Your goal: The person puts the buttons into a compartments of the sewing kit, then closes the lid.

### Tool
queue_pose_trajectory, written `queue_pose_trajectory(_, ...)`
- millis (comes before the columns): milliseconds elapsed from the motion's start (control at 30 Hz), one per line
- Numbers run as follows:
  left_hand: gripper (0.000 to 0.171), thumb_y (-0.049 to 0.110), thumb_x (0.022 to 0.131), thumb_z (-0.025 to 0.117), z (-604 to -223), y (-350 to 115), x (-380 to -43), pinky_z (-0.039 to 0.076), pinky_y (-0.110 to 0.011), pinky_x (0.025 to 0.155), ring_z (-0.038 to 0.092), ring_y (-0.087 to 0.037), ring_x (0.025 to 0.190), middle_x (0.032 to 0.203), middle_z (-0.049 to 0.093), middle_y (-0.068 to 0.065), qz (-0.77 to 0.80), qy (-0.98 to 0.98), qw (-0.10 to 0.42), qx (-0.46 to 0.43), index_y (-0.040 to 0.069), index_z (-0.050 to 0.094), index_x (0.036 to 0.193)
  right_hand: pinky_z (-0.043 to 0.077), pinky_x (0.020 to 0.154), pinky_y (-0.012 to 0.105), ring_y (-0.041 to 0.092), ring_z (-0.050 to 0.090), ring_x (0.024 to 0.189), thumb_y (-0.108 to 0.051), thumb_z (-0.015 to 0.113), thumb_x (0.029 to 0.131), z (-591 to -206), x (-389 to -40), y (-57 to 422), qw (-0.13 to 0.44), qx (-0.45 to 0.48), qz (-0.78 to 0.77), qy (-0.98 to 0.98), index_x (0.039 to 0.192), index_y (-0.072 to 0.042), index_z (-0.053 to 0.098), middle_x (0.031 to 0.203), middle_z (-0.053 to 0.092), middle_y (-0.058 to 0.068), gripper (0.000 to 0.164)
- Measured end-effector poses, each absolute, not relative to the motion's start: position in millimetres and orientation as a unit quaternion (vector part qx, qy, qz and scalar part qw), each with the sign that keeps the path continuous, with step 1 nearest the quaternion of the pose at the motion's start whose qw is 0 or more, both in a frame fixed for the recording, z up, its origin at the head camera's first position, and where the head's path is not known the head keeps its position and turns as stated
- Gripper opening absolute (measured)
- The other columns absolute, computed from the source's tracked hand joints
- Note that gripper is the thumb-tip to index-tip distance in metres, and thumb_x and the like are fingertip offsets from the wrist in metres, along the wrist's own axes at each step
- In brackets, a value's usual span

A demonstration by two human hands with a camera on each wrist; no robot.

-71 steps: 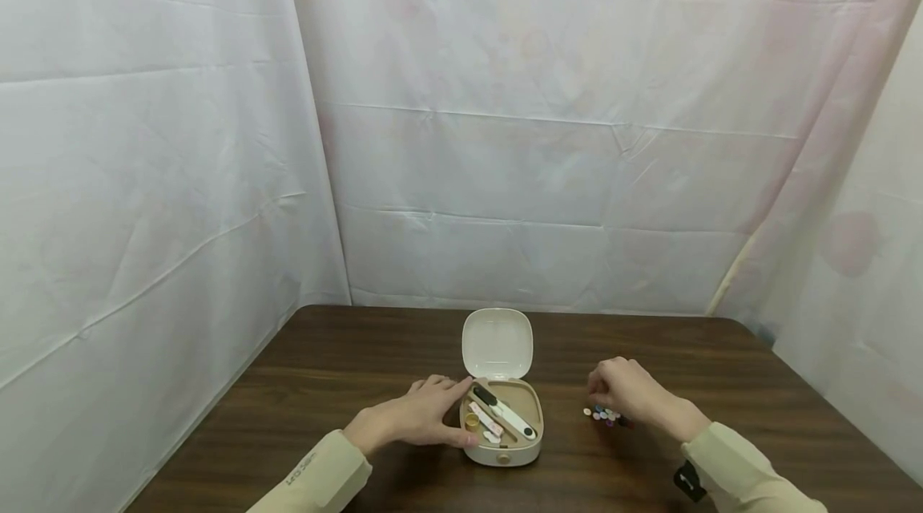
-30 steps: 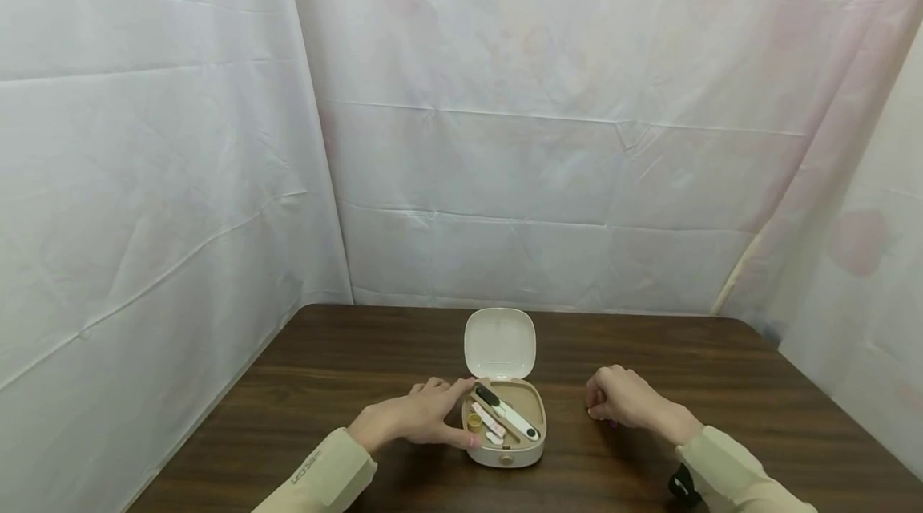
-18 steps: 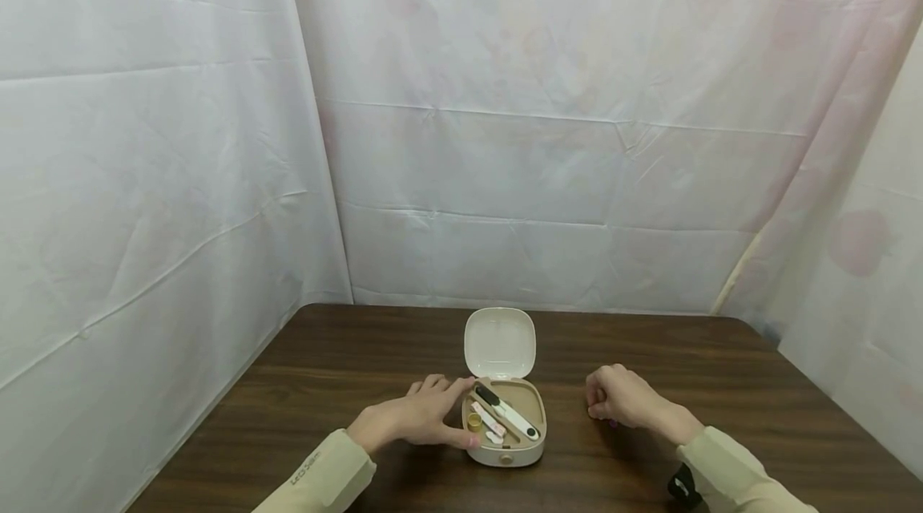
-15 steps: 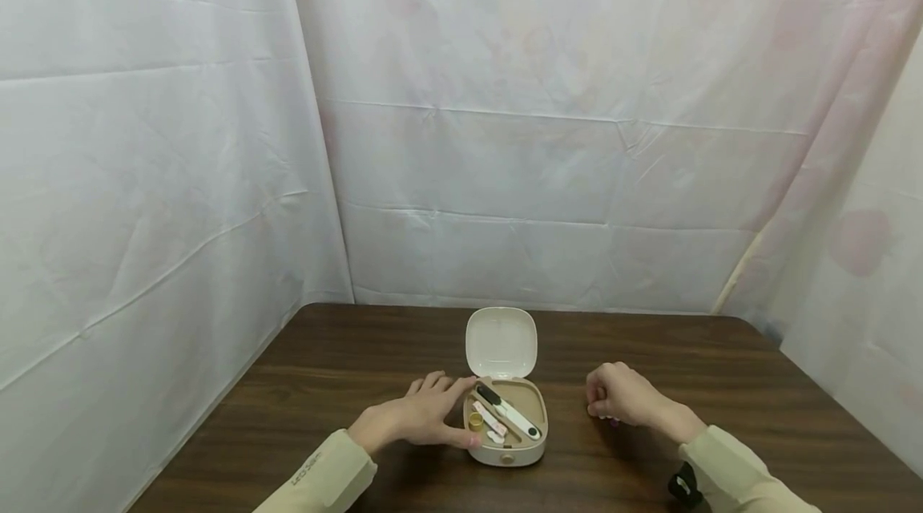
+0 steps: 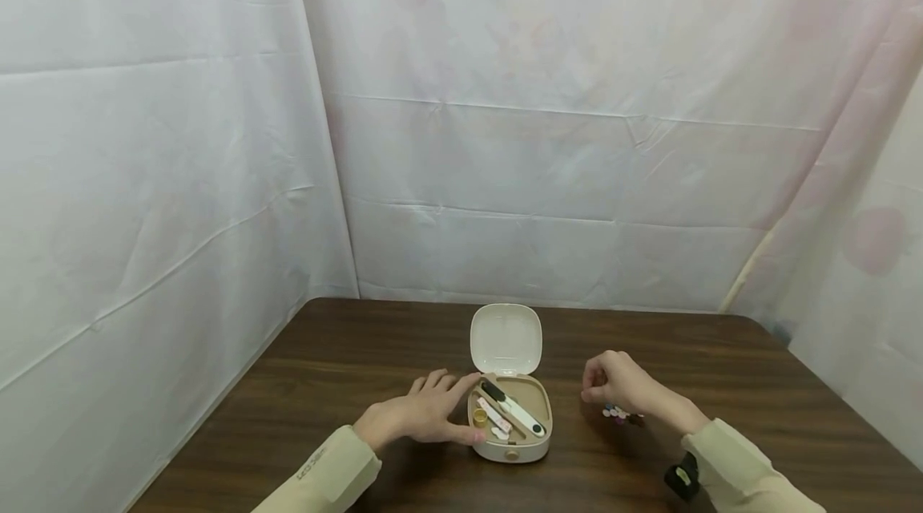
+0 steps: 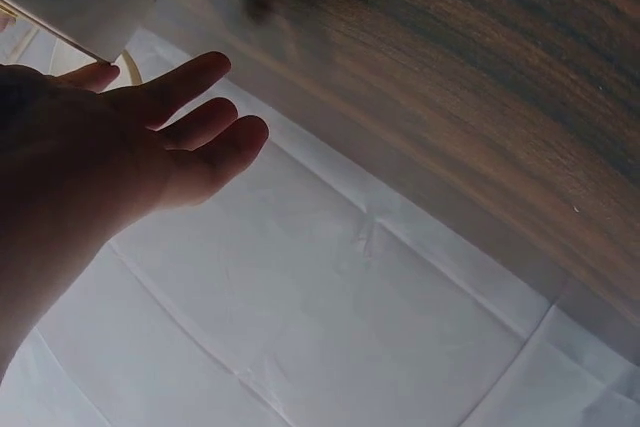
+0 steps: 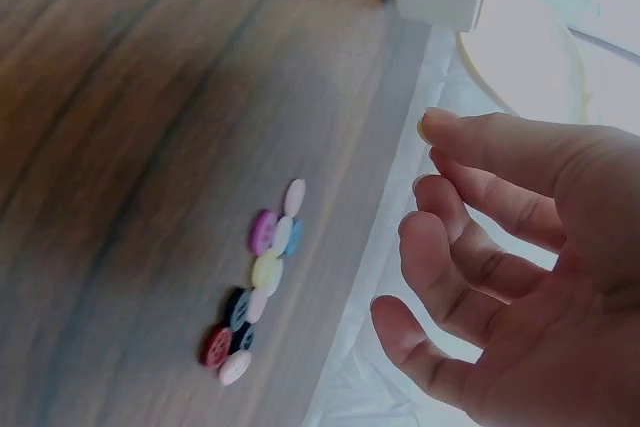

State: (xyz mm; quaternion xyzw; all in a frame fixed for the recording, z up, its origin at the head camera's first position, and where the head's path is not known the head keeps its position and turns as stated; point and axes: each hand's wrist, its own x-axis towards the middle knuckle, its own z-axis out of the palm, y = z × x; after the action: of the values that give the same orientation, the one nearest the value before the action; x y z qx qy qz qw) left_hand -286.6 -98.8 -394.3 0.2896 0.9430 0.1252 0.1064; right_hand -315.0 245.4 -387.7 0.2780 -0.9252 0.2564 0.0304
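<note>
In the head view my left hand [image 5: 425, 413] rests against the left side of a small white sewing box [image 5: 530, 453], thumb at its front corner and index finger near the back. Its fingers are fairly straight. Inside the box's beige tray lie a white tool with a black end [image 5: 522, 417], a pink-and-white strip [image 5: 494, 415] and a small gold thimble-like piece [image 5: 480, 417]. My right hand [image 5: 623, 383] is raised off the table, pinching a button, of which only a yellowish edge [image 7: 424, 129] shows at the fingertips. Several coloured buttons [image 7: 263, 269] lie below it.
The box's white lid [image 5: 506, 339] stands open at the back. Under everything is a dark wooden table [image 5: 404, 337], with white cloth [image 5: 461, 136] hanging behind it and on both sides.
My right hand has lifted from the table and moved slightly up and left, with a button now between its fingertips. The button pile shows again below. My left hand stays at the box.
</note>
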Motion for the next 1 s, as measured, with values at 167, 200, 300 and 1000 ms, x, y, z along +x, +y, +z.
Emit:
queue_pose_trajectory(167,0.092,0.071,0.084,0.053,-395,-98,-287,0.023,-0.062,0.113,0.023,-0.038,0.145,0.151,0.036,-0.015,0.121,0.943,0.105,0.290,0.027,0.014,0.155,0.042,0.052,0.019,0.001,0.048,0.056,-0.010,0.075,0.081,-382,-316,240,0.031,0.275,0.262,-0.925,0.071,-0.013,0.066,0.064,0.061,-0.005,0.014)
queue_pose_trajectory(200,0.092,0.071,0.084,0.053,-396,-98,-287,0.023,-0.062,0.113,0.023,-0.038,0.145,0.151,0.037,-0.015,0.121,0.943,0.105,0.291,0.027,0.014,0.155,0.042,0.052,0.019,0.002,0.048,0.056,-0.010,0.075,0.081,-381,-316,238,0.031,0.274,0.264,-0.924,0.071,-0.012,0.066,0.065,0.061,-0.005,0.014)
queue_pose_trajectory(300,0.092,0.070,0.084,0.054,-396,-99,-286,0.023,-0.062,0.113,0.023,-0.038,0.145,0.152,0.036,-0.015,0.122,0.943,0.107,0.289,0.027,0.014,0.155,0.043,0.053,0.019,0.003,0.049,0.057,-0.011,0.075,0.081,-379,-317,235,0.024,0.267,0.269,-0.925,0.072,-0.012,0.066,0.065,0.061,-0.005,0.013)
queue_pose_trajectory(1000,0.091,0.068,0.084,0.057,-391,-98,-283,0.024,-0.061,0.113,0.025,-0.036,0.145,0.152,0.036,-0.015,0.126,0.943,0.117,0.283,0.025,0.017,0.154,0.045,0.054,0.019,0.001,0.051,0.058,-0.013,0.074,0.082,-380,-324,201,0.024,0.291,0.313,-0.904,0.073,-0.012,0.070,0.067,0.066,-0.004,0.010)
